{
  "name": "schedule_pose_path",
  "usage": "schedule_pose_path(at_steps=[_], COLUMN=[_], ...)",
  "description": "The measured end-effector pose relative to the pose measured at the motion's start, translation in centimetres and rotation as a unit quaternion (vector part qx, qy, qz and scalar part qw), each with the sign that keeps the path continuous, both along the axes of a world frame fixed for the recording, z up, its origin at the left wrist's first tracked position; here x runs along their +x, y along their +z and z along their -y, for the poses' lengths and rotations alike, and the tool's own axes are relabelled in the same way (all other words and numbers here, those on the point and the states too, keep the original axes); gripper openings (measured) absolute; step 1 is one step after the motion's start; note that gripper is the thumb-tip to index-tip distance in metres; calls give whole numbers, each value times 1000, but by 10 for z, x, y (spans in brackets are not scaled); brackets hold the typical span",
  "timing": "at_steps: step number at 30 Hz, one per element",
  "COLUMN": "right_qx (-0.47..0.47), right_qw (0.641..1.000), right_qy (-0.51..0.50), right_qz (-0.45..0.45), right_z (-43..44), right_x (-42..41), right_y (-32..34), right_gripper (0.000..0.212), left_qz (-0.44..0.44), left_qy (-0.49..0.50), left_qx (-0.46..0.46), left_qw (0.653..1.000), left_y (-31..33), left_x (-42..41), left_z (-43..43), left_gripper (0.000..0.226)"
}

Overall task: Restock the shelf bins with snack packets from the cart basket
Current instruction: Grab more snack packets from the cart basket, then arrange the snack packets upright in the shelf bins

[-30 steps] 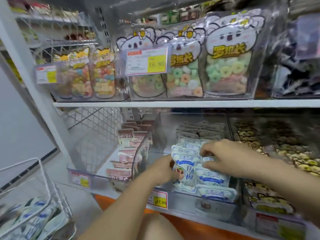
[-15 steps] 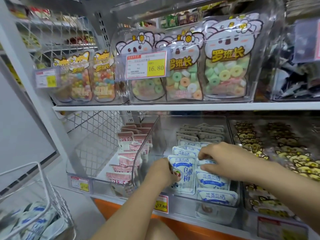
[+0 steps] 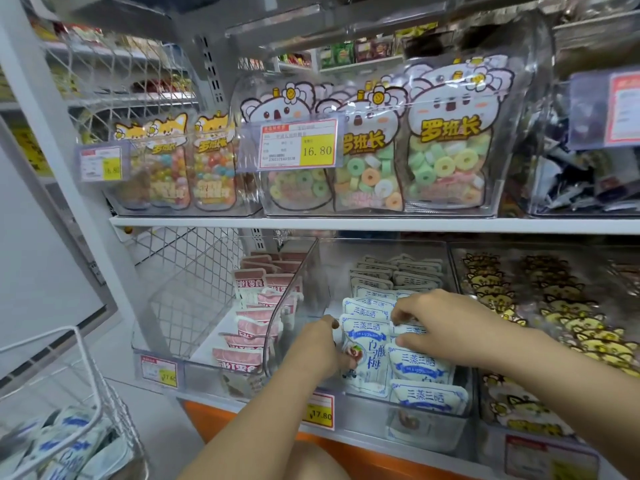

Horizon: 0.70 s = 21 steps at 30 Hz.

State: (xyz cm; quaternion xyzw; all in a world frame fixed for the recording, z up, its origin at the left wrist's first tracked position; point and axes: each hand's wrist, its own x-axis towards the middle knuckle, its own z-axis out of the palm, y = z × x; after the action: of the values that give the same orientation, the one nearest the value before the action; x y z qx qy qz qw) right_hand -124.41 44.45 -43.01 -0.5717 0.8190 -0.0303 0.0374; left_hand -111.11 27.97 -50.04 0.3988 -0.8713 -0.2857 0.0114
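A clear shelf bin [image 3: 294, 306] on the lower shelf holds rows of white-and-blue snack packets. My left hand [image 3: 320, 344] grips the left edge of an upright front packet [image 3: 365, 355] in the left row. My right hand [image 3: 440, 327] reaches in from the right, and its fingers pinch the tops of the packets [image 3: 420, 367] in the right row. More packets of the same kind [image 3: 69, 448] lie in the white wire cart basket [image 3: 83, 362] at the lower left.
A clear bin of pink packets [image 3: 249, 327] stands to the left, and a bin of yellow cat-face packets [image 3: 561, 313] to the right. Candy bags [image 3: 446, 147] fill the upper shelf. Price tags [image 3: 320, 412] hang along the shelf's front edge.
The hands stay in the bin. The front left packet now stands more upright in my left hand, and my right hand has shifted slightly over the right row.
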Motion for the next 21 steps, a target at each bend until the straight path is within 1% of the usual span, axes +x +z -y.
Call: schedule_pose_path(at_steps=[2,5,7,9,11,14,18,20,21], right_qx=[-9,-31,-67,-111,-156,-213,-225,-227,-224], right_qw=[1000,999,997,990,980,960,936,923,918], right_qy=[3,22,47,80,122,178,261,300,316], right_qz=[-8,-9,-16,-17,-4,32,69,82,83], right_z=[0,6,16,27,47,75,121,143,153], right_x=[6,22,42,68,103,155,237,274,291], right_y=[6,20,30,40,47,49,43,36,33], right_gripper=[36,36,33,30,31,34,32,32,33], left_qz=[-6,-61,-91,-123,-135,-114,-50,-17,-2], left_qy=[-7,-28,-40,-37,-9,47,154,203,225], left_qx=[-35,-109,-188,-272,-322,-384,-438,-447,-442], left_qw=[999,992,977,954,937,915,884,871,868], left_y=[9,32,49,64,77,88,96,98,100], left_x=[8,37,73,116,171,247,353,400,420], left_z=[-4,-13,-18,-19,-16,-9,7,12,12], left_gripper=[75,60,49,41,34,29,28,36,36])
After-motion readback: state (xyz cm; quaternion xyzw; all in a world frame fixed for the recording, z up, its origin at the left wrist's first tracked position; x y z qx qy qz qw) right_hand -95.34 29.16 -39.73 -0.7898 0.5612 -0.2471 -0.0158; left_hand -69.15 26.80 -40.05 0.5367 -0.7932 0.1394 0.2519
